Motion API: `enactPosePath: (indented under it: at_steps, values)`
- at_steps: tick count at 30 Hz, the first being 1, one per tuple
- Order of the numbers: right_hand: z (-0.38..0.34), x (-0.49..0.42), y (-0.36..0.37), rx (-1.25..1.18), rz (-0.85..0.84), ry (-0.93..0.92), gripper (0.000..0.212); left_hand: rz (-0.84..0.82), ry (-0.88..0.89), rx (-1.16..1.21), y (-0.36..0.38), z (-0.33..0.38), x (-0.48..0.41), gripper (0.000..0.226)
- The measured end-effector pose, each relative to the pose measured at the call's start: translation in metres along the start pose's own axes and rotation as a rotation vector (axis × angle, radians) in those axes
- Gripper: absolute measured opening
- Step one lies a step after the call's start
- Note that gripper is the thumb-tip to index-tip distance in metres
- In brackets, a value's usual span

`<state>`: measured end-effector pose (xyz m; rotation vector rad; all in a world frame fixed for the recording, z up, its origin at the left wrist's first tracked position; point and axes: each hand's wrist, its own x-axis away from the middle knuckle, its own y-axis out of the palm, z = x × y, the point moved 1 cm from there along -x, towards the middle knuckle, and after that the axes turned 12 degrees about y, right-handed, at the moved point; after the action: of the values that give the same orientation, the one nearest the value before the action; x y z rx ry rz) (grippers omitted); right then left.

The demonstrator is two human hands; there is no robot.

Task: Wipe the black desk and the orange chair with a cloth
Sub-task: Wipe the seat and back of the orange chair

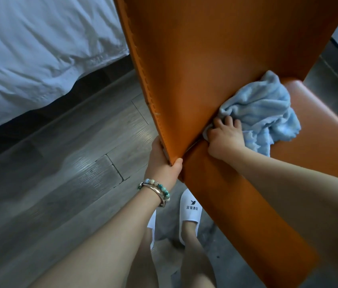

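cloth (263, 113), pale blue and bunched, sits in the crease where the backrest of the orange chair (216, 48) meets its seat (319, 132), with one end draped onto the seat. the right grip (225, 136) is closed round the near end of the cloth, fingers curled into the fabric, knuckles close against the foot of the backrest. the left grip (164, 161) clasps the lower corner of the backrest, thumb on the front face and fingers hidden behind the stitched edge. a beaded bracelet and a metal bangle (155, 190) circle the left wrist. below the arms, two white slippers (191, 206) with a printed logo stand on the grey plank floor (60, 152) beside the chair. a bed (29, 48) with rumpled white bedding fills the upper left, its corner near the backrest's edge.
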<state>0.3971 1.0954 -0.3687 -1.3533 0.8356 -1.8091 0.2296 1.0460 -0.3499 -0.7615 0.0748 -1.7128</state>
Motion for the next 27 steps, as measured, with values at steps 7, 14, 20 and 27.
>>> enactPosePath:
  at_steps: [7, 14, 20, 27]
  values:
    - [-0.029, 0.03, 0.008, -0.212, -0.178, -0.232, 0.027, 0.065, -0.014, 0.005, 0.003, 0.0, -0.001, 0.044]
    - [-0.011, 0.022, 0.008, 0.123, -0.035, -0.294, 0.039, 0.07, -0.032, 0.01, 0.004, 0.003, 0.0, 0.049]
    - [-0.002, 0.005, 0.012, 0.051, 0.026, -0.195, 0.027, 0.06, -0.03, 0.019, 0.005, 0.002, -0.002, 0.05]
    - [0.005, 0.0, 0.014, -0.117, 0.026, -0.013, 0.023, 0.049, -0.005, 0.045, 0.003, 0.002, 0.0, 0.055]
